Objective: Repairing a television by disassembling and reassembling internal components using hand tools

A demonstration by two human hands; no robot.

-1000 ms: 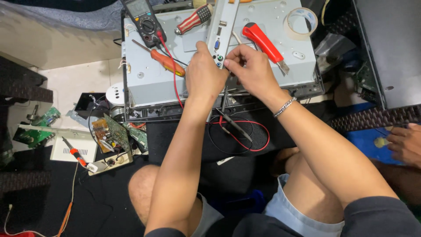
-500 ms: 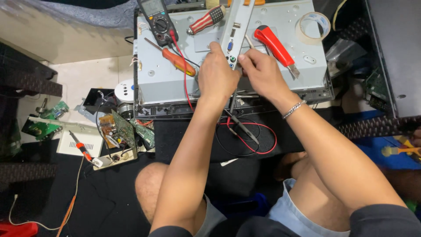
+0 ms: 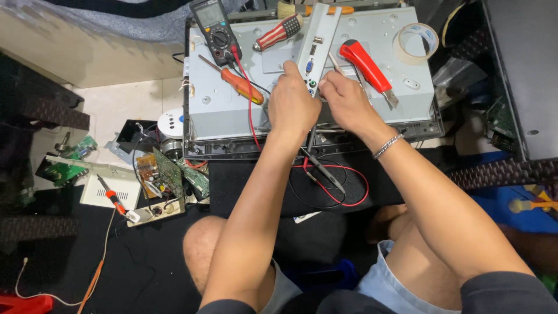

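Port bracket (image 3: 317,43), a grey metal strip, stays pinched by the left hand (image 3: 293,104) atop the metal chassis (image 3: 232,110), right hand (image 3: 346,99) at three o'clock now gripping a thin tool (image 3: 335,61).

Landmark: large grey sheet-metal chassis (image 3: 232,110)
On its top, far left: black digital multimeter (image 3: 215,30)
Beside the multimeter: orange-handled screwdriver (image 3: 237,85)
Far right corner: roll of pale tape (image 3: 415,42)
Left of chassis, on floor: green circuit boards (image 3: 168,174)
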